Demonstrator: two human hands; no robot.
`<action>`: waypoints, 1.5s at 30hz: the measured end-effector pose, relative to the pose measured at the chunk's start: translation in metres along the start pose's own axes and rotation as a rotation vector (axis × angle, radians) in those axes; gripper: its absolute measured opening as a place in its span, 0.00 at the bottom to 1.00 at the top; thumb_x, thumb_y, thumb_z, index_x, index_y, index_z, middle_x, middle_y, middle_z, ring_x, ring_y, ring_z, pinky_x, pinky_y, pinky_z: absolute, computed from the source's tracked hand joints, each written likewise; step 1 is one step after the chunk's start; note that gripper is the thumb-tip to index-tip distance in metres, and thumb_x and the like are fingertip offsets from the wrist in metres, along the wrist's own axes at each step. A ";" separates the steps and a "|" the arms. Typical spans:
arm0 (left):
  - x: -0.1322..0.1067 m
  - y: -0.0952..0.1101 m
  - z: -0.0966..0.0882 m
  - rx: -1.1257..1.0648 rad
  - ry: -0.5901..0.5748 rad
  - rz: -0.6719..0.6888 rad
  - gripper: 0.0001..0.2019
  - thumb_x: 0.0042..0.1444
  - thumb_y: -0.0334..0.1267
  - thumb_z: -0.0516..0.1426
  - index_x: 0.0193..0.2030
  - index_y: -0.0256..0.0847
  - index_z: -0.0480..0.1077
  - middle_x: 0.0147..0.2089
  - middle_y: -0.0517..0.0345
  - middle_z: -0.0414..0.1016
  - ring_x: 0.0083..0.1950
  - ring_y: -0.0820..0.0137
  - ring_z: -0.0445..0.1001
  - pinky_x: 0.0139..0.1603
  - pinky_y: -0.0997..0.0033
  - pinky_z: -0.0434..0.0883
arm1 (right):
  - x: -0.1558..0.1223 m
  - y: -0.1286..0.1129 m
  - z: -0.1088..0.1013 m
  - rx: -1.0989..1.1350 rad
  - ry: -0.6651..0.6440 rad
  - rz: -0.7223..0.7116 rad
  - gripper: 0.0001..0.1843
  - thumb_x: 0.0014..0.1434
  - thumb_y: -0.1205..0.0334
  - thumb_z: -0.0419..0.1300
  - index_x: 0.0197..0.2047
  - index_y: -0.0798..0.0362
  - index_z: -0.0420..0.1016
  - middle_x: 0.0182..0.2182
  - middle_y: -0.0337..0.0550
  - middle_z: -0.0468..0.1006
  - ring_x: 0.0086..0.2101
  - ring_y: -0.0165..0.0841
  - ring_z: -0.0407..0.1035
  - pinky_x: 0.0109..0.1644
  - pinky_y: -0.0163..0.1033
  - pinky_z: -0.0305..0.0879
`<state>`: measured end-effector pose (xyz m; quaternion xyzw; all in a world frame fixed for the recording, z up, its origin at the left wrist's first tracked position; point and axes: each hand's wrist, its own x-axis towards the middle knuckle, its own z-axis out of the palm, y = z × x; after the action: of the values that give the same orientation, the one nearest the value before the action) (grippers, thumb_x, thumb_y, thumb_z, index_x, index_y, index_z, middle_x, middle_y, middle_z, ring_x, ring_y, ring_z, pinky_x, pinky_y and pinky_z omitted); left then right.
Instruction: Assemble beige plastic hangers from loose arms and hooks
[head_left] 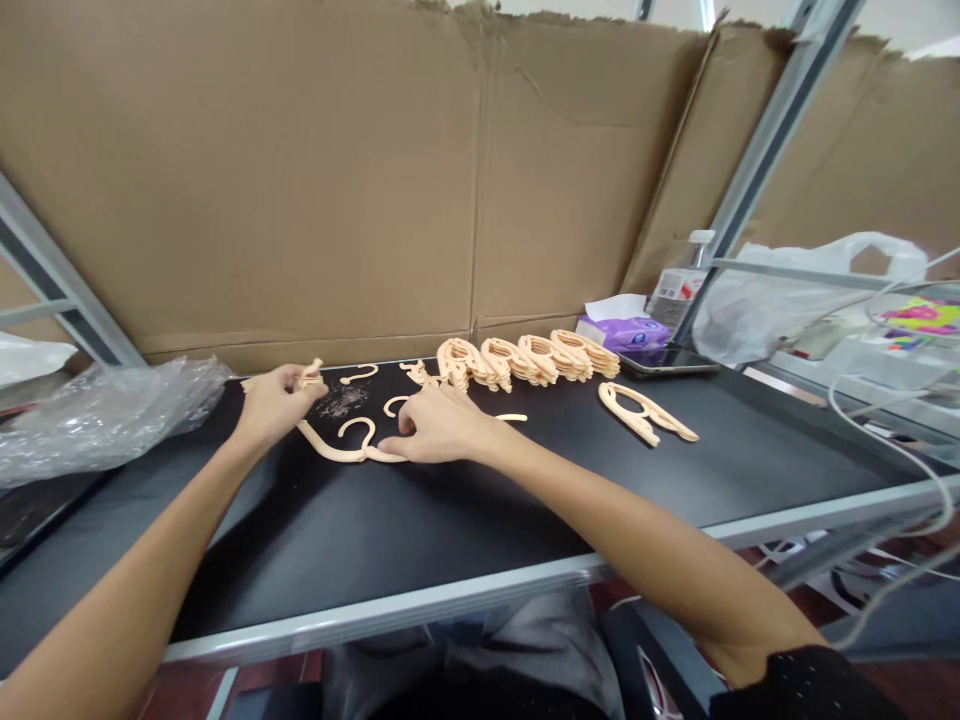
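My left hand [274, 402] is closed, with a small beige plastic hanger part [311, 376] pinched at its fingertips. My right hand [444, 424] reaches over the table with the thumb and bent forefinger apart; its other fingertips are partly hidden near a cluster of small beige plastic parts [417, 372]. Between the hands lies a beige plastic hanger [337, 454] with its hook up, its right end beneath my right hand. A loose beige hook [361, 374] rests farther back, and another hook [391, 405] shows beside my right forefinger.
Stacks of folded beige hangers [525, 360] line the back, and a folded hanger [646, 412] lies to the right. Behind are a purple tissue pack [626, 332], a bottle [679, 288] and a tablet [667, 362]. Clear plastic wrap [112, 410] bunches at left; cardboard [300, 180] walls the back.
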<state>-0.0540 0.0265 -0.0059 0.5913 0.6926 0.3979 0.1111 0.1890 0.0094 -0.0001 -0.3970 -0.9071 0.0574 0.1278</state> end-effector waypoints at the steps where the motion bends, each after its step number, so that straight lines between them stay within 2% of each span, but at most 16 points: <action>1: 0.001 -0.002 0.001 0.142 -0.023 0.041 0.15 0.47 0.43 0.60 0.41 0.39 0.74 0.36 0.54 0.77 0.37 0.63 0.73 0.37 0.67 0.66 | 0.001 -0.001 0.004 0.011 0.012 -0.018 0.23 0.57 0.41 0.58 0.33 0.53 0.81 0.30 0.47 0.79 0.35 0.40 0.73 0.36 0.40 0.59; 4: 0.002 -0.007 0.003 0.306 -0.054 0.064 0.15 0.48 0.44 0.58 0.42 0.42 0.77 0.39 0.54 0.80 0.43 0.56 0.76 0.42 0.64 0.67 | 0.001 -0.006 0.016 0.001 0.032 -0.103 0.21 0.59 0.44 0.59 0.37 0.54 0.81 0.39 0.50 0.79 0.42 0.40 0.72 0.40 0.39 0.61; 8: 0.003 -0.008 0.001 0.322 0.026 0.012 0.19 0.51 0.46 0.56 0.47 0.42 0.77 0.45 0.50 0.81 0.49 0.53 0.76 0.45 0.62 0.68 | 0.001 -0.011 0.021 -0.042 0.075 -0.119 0.15 0.65 0.57 0.55 0.39 0.56 0.80 0.44 0.53 0.78 0.45 0.40 0.71 0.44 0.39 0.62; 12: 0.005 -0.010 -0.001 0.277 0.064 0.025 0.20 0.53 0.49 0.56 0.47 0.41 0.78 0.43 0.49 0.81 0.47 0.54 0.76 0.45 0.63 0.68 | 0.003 -0.009 0.015 -0.040 0.090 -0.023 0.16 0.67 0.58 0.52 0.40 0.56 0.78 0.41 0.52 0.80 0.41 0.40 0.74 0.42 0.40 0.61; 15: 0.007 -0.012 -0.002 0.248 0.055 0.048 0.19 0.54 0.50 0.55 0.43 0.41 0.79 0.39 0.51 0.81 0.43 0.56 0.76 0.42 0.65 0.67 | 0.005 -0.004 0.010 -0.059 0.158 0.038 0.15 0.68 0.58 0.51 0.41 0.56 0.77 0.40 0.52 0.81 0.41 0.41 0.74 0.42 0.41 0.60; 20: 0.005 -0.006 0.001 0.161 -0.010 0.101 0.16 0.52 0.49 0.56 0.26 0.39 0.75 0.27 0.54 0.77 0.32 0.63 0.72 0.31 0.68 0.62 | 0.008 0.007 0.007 -0.062 0.366 0.090 0.13 0.68 0.61 0.50 0.44 0.57 0.74 0.41 0.52 0.80 0.39 0.39 0.73 0.39 0.40 0.58; 23: -0.001 0.000 0.005 -0.019 -0.170 0.088 0.19 0.52 0.53 0.56 0.29 0.37 0.75 0.23 0.56 0.72 0.23 0.71 0.64 0.24 0.71 0.57 | 0.010 0.012 0.007 -0.047 0.460 0.112 0.11 0.68 0.62 0.51 0.43 0.56 0.73 0.40 0.50 0.80 0.38 0.37 0.72 0.37 0.39 0.57; 26: -0.010 0.007 0.009 -0.119 -0.366 0.096 0.24 0.52 0.59 0.56 0.33 0.38 0.77 0.19 0.63 0.64 0.19 0.75 0.54 0.20 0.73 0.50 | 0.013 0.016 0.008 -0.062 0.536 0.103 0.12 0.69 0.61 0.50 0.41 0.56 0.72 0.39 0.48 0.79 0.36 0.36 0.71 0.36 0.39 0.55; 29: -0.017 0.013 0.012 -0.123 -0.453 0.204 0.21 0.49 0.58 0.61 0.28 0.40 0.77 0.19 0.64 0.61 0.21 0.76 0.56 0.22 0.75 0.52 | 0.015 0.020 0.010 -0.072 0.574 0.082 0.13 0.69 0.61 0.50 0.41 0.56 0.73 0.37 0.47 0.79 0.35 0.35 0.70 0.38 0.39 0.55; 32: -0.018 0.014 0.013 -0.181 -0.435 0.240 0.19 0.47 0.56 0.64 0.24 0.40 0.78 0.19 0.63 0.60 0.23 0.76 0.57 0.24 0.75 0.54 | 0.015 0.023 0.011 -0.091 0.669 0.010 0.12 0.68 0.61 0.52 0.41 0.57 0.74 0.37 0.49 0.78 0.39 0.37 0.69 0.43 0.42 0.57; 35: -0.015 0.010 0.012 -0.270 -0.345 0.205 0.18 0.47 0.55 0.65 0.26 0.39 0.79 0.19 0.63 0.61 0.23 0.76 0.55 0.23 0.75 0.51 | 0.013 0.023 0.010 -0.111 0.835 -0.124 0.11 0.67 0.62 0.54 0.44 0.56 0.76 0.43 0.51 0.78 0.46 0.41 0.66 0.50 0.45 0.57; 36: -0.014 0.009 0.011 -0.300 -0.321 0.188 0.18 0.47 0.55 0.65 0.27 0.39 0.79 0.20 0.62 0.62 0.24 0.76 0.55 0.23 0.74 0.51 | 0.012 0.021 0.010 -0.108 0.850 -0.182 0.11 0.66 0.62 0.54 0.43 0.55 0.77 0.44 0.51 0.77 0.47 0.41 0.66 0.51 0.46 0.56; 37: -0.013 0.008 0.010 -0.324 -0.305 0.173 0.18 0.47 0.54 0.65 0.27 0.39 0.80 0.20 0.62 0.63 0.24 0.76 0.55 0.23 0.74 0.50 | 0.012 0.019 0.011 -0.091 0.830 -0.235 0.11 0.66 0.62 0.54 0.41 0.55 0.78 0.42 0.51 0.78 0.46 0.40 0.66 0.52 0.46 0.57; 39: -0.012 0.007 0.010 -0.342 -0.290 0.163 0.18 0.47 0.54 0.65 0.28 0.38 0.80 0.20 0.61 0.63 0.24 0.76 0.55 0.22 0.74 0.50 | 0.012 0.015 0.014 0.014 0.707 -0.274 0.12 0.65 0.59 0.56 0.36 0.55 0.78 0.35 0.47 0.78 0.41 0.37 0.68 0.48 0.43 0.59; 42: -0.015 0.010 0.011 -0.295 -0.318 0.217 0.18 0.47 0.54 0.64 0.27 0.38 0.80 0.18 0.63 0.59 0.23 0.76 0.53 0.23 0.74 0.50 | 0.014 0.009 0.021 0.344 0.481 -0.097 0.19 0.62 0.48 0.59 0.31 0.55 0.78 0.25 0.40 0.76 0.29 0.31 0.68 0.36 0.37 0.60; 45: -0.020 0.016 0.015 -0.239 -0.384 0.266 0.19 0.47 0.55 0.63 0.25 0.38 0.79 0.16 0.64 0.56 0.22 0.76 0.52 0.23 0.73 0.50 | 0.017 0.006 0.024 0.683 0.338 0.059 0.25 0.58 0.39 0.60 0.29 0.56 0.78 0.20 0.37 0.73 0.22 0.27 0.66 0.27 0.32 0.58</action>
<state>-0.0279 0.0145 -0.0112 0.7244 0.5230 0.3686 0.2566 0.1760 0.0258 -0.0216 -0.3612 -0.7901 0.2934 0.3989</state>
